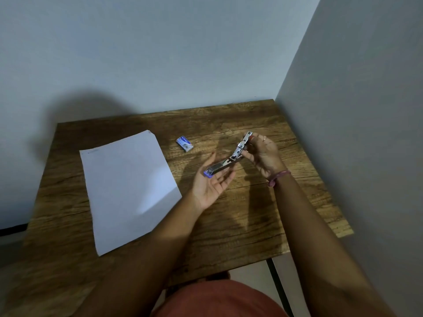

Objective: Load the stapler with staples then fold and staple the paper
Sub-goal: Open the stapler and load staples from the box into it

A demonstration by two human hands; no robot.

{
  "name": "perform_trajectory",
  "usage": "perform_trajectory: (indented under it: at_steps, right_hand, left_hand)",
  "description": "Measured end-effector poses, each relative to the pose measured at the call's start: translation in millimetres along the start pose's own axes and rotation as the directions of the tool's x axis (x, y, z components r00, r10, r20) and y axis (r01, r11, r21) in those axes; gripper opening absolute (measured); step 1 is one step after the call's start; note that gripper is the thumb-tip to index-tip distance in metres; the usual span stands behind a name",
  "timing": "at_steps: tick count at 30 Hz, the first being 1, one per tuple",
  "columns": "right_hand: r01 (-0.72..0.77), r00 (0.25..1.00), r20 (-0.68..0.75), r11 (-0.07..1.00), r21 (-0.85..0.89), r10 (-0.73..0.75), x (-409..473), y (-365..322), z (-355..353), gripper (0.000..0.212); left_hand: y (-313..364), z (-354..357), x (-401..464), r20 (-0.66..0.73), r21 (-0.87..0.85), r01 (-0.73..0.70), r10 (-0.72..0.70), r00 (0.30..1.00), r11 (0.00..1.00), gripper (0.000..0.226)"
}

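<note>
Left hand (211, 183) flat, palm up, cradling opened stapler (231, 157) above table (251, 225); right hand (263, 154) pinching its raised top arm. Beyond stapler, staple box (184, 144), print unreadable. Left of stapler, paper (128, 191), faint illegible line at top.

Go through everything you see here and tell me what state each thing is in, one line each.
stapler: hinged wide open, held above the table
left hand: palm up, supporting the stapler's lower half
right hand: fingers pinching the raised upper arm
staple box: lying on the table, untouched
paper: flat, unfolded
</note>
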State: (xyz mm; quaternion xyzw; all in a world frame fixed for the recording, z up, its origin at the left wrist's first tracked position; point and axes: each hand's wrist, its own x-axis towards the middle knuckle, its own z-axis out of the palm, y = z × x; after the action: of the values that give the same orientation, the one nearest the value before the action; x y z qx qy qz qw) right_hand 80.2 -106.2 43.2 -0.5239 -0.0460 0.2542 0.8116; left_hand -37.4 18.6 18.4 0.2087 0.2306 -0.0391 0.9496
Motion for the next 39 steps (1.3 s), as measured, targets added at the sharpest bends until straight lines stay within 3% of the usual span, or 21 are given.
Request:
perform_trajectory:
  at_steps: [4, 9, 13, 18, 25, 30, 39]
  right_hand:
    - [-0.046, 0.995, 0.083, 0.996, -0.074, 0.053, -1.4, -0.1, 2.2, 0.014]
    - [-0.013, 0.998, 0.062, 0.994, -0.106, 0.02, -1.8, 1.7, 6.4, 0.013]
    - [0.083, 0.997, 0.021, 0.969, -0.233, -0.08, -1.6, 4.3, 8.2, 0.023]
    - [0.185, 0.978, 0.017, 0.819, -0.543, -0.21, -2.1, 11.7, 3.9, 0.024]
    - [0.25, 0.95, 0.074, 0.597, -0.762, -0.304, 5.8, 15.1, 3.9, 0.016]
    - [0.288, 0.931, 0.145, 0.428, -0.857, -0.336, 8.6, 9.7, 3.8, 0.014]
    - [0.217, 0.964, 0.149, 0.326, -0.92, -0.22, 17.7, 5.5, 7.8, 0.009]
  left_hand:
    - [3.3, 5.1, 8.3, 0.07, 0.0, 0.123, -0.123, 0.99, 0.992, 0.037]
    - [4.0, 9.5, 17.5, 0.02, 0.023, 0.092, -0.092, 0.996, 0.996, 0.024]
    - [4.9, 11.5, 19.8, -0.056, 0.041, 0.046, -0.044, 0.997, 0.998, 0.016]
    - [7.8, 7.4, 18.4, -0.128, 0.065, 0.006, 0.003, 0.992, 0.998, 0.015]
    - [6.2, 7.2, 21.3, -0.14, 0.081, -0.024, 0.035, 0.99, 0.996, 0.015]
    - [6.4, 6.3, 23.7, -0.144, 0.07, -0.015, 0.025, 0.989, 0.997, 0.021]
    - [8.2, 4.8, 28.2, -0.187, 0.102, -0.002, 0.021, 0.982, 0.995, 0.012]
